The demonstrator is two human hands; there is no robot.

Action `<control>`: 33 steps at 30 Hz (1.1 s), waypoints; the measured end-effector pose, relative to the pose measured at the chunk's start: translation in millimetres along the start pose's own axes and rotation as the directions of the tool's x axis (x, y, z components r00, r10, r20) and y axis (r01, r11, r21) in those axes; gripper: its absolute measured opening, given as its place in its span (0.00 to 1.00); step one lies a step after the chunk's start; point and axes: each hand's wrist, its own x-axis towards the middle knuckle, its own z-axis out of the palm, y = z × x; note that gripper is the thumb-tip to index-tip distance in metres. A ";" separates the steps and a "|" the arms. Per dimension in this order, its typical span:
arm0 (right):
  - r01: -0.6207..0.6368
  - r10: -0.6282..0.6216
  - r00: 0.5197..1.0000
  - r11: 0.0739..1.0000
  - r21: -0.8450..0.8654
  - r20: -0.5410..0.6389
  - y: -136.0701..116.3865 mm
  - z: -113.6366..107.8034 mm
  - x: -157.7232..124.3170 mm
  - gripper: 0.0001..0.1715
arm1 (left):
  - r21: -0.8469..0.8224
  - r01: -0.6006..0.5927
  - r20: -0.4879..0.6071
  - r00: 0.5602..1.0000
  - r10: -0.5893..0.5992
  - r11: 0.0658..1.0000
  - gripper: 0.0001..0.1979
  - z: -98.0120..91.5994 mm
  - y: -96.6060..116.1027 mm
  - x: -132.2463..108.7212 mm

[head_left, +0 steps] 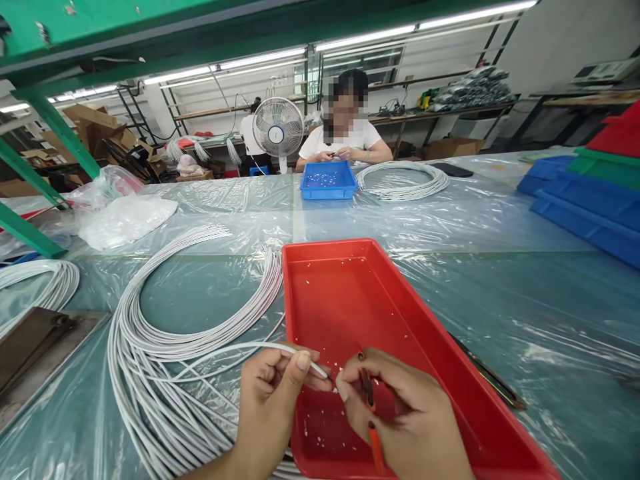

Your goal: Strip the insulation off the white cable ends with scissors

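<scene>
My left hand (275, 393) pinches a white cable (260, 345) between thumb and fingers, close to its dark-tipped end. That end points right, over the red tray (410, 307). Just beside it, almost touching the cable tip, my right hand (400, 413) is closed around a hand tool with orange and black handles (375, 447). The tool's jaws are hidden by my fingers, so its exact kind does not show. Small white scraps lie scattered on the tray floor. A large coil of white cables (135, 333) spreads to the left, and the held cable runs back towards it.
A dark flat tool (490, 373) lies along the tray's right side. Across the plastic-covered table, a person works behind a blue tray (329, 190) and another cable coil (405, 180). Stacked bins (590, 200) stand right; a brown metal block (35, 353) and green frame posts (30, 230) stand left.
</scene>
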 end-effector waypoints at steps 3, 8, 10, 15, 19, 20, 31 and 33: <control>-0.303 0.270 0.950 0.917 0.258 0.154 1.2 -1.6 3.0 0.09 | -0.076 0.044 0.028 0.999 -0.042 0.996 0.08 1.3 0.2 1.5; -0.600 0.502 0.797 0.595 0.535 0.335 0.8 0.8 5.3 0.14 | -0.097 0.019 0.057 0.998 -0.013 0.995 0.08 -0.4 -1.4 2.3; -0.635 0.515 0.768 0.540 0.552 0.381 1.2 0.8 6.1 0.14 | -0.085 0.013 0.062 0.998 -0.007 0.996 0.08 -2.0 -2.9 1.9; -0.630 0.488 0.771 0.492 0.601 0.409 3.8 -0.4 8.4 0.11 | -0.108 0.046 0.121 0.992 -0.033 0.993 0.08 -4.8 -6.5 1.9; -0.606 0.476 0.786 0.474 0.639 0.394 4.3 -0.2 8.4 0.09 | -0.150 0.071 0.134 0.990 -0.051 0.986 0.08 -3.4 -7.5 3.7; -0.606 0.484 0.785 0.467 0.644 0.388 4.3 0.1 8.0 0.09 | -0.151 0.067 0.130 0.990 -0.047 0.986 0.08 -2.8 -7.6 4.1; -0.585 0.486 0.797 0.472 0.660 0.359 9.4 4.4 4.7 0.09 | -0.185 0.143 0.163 0.980 -0.113 0.972 0.10 -0.8 -10.2 5.0; -0.574 0.480 0.805 0.484 0.661 0.348 10.0 4.1 3.5 0.10 | -0.206 0.169 0.168 0.976 -0.135 0.964 0.10 -1.0 -10.7 5.7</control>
